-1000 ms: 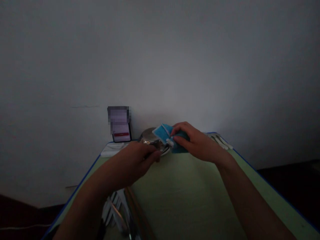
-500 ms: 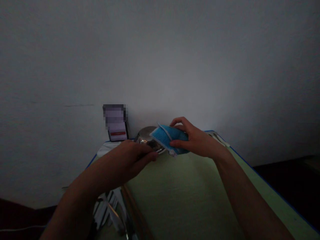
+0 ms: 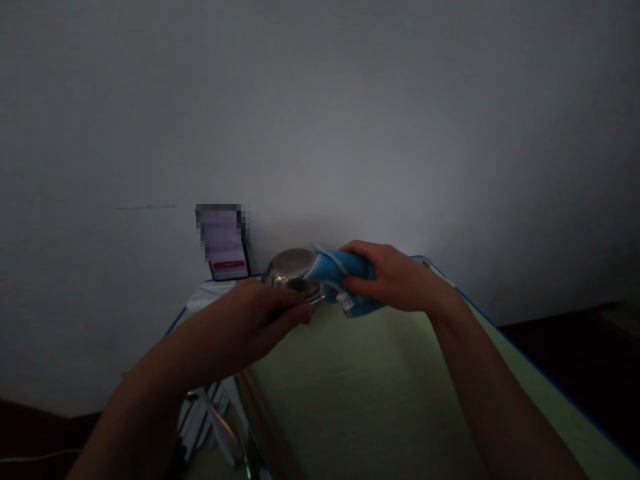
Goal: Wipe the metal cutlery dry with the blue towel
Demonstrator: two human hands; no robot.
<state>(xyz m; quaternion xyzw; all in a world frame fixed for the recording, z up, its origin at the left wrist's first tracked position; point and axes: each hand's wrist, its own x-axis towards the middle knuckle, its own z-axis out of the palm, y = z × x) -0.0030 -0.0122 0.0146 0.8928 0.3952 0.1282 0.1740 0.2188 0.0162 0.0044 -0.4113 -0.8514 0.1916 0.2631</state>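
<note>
A shiny metal bowl [image 3: 290,263] is tipped bottom up at the far end of the table, close to the wall. My left hand [image 3: 273,310] is closed on its near rim, thumb and fingers together. In my right hand [image 3: 385,277] is a bunched blue cloth [image 3: 333,267] with a pale edge and a small white tag. The cloth's left end touches the bowl's right side. My fingers are wrapped round the cloth, partly hidden behind it.
A phone [image 3: 225,250] leans upright against the wall, left of the bowl. Several pieces of metal cutlery [image 3: 220,427] and brown wooden sticks [image 3: 265,420] lie at the near left. The green table [image 3: 350,387] has a blue edge.
My right hand has turned slightly, and the cloth is more crumpled, its tag showing more. The view has shifted a little; my left hand keeps its grip on the bowl.
</note>
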